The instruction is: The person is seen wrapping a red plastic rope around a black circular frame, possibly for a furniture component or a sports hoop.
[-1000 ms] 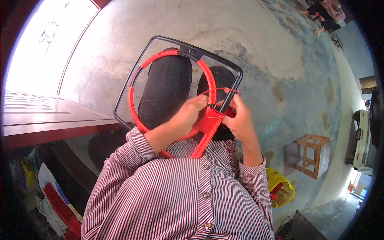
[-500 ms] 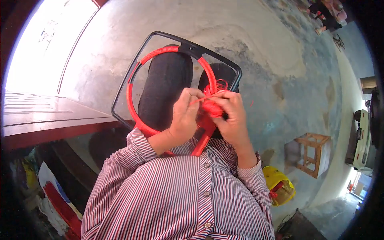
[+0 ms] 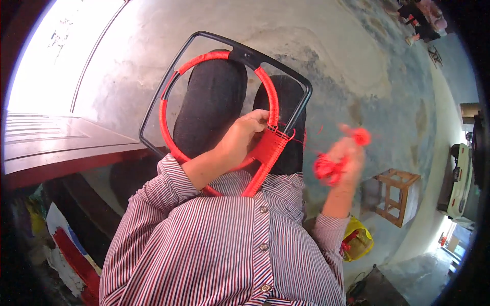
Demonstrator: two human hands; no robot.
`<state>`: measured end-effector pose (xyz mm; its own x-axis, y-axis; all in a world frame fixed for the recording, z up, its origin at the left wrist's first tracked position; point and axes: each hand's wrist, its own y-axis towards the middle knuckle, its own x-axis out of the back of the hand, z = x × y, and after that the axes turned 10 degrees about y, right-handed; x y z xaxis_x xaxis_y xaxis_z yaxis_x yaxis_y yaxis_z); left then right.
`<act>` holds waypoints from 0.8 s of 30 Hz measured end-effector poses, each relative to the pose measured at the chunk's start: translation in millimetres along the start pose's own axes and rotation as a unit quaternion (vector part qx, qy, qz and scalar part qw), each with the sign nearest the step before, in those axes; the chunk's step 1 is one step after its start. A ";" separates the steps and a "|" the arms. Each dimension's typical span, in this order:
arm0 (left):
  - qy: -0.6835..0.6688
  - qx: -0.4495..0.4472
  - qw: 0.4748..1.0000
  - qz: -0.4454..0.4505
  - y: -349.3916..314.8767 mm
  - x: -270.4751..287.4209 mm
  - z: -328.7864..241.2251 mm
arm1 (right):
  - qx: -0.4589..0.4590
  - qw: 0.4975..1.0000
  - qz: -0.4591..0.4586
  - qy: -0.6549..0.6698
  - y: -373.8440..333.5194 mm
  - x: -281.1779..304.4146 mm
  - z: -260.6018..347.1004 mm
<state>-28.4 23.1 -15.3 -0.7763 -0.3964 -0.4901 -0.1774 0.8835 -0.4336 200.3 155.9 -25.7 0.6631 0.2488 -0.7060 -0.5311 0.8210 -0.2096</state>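
Observation:
A black metal frame (image 3: 198,35) with a round ring (image 3: 164,122) mostly wrapped in red cord lies across my thighs. On the ring's right side is a flat, densely wound red panel (image 3: 270,148). My left hand (image 3: 240,136) reaches inside the ring, its fingers closed on the wrapped rim at the top of this panel; some fingertips are hidden behind it. Out to the right, apart from the frame, my right hand (image 3: 344,163) is smeared by motion, closed around a bundle of red cord (image 3: 326,171). More red cord (image 3: 361,136) shows above that hand.
A wooden panelled piece of furniture (image 3: 61,143) stands at left. On the floor to the right are a wooden stool (image 3: 399,191) and a yellow container (image 3: 361,242) holding red material. Another person (image 3: 423,18) is at the far upper right.
My right hand has swung away to the right with the cord bundle. My left hand has stayed near the ring, now at its wrapped rim, and the red panel is uncovered.

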 end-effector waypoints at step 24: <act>0.063 0.043 0.996 -0.042 15.5 15.5 23.0 | -0.096 0.972 0.000 -0.213 -9.1 5.0 -48.6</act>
<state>-29.2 24.8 -47.0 -0.8316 -0.4287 -0.3531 -0.1963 0.8215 -0.5354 182.8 124.6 -60.2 0.7995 0.4734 -0.3699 -0.5930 0.7204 -0.3598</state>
